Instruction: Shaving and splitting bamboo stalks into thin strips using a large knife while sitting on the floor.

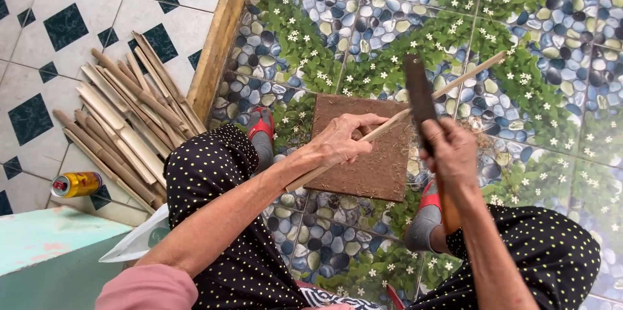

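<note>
Bamboo pile (123, 122) beside wooden board (363, 148).

L hand (339, 143) fingers curled shut, forearm angled in from lower left. R hand (452, 152) fisted, knuckles up, wrist bent, forearm coming from lower right.

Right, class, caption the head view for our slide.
Left hand steadies a thin bamboo strip while right hand holds a dark blade above a brown board.
</note>
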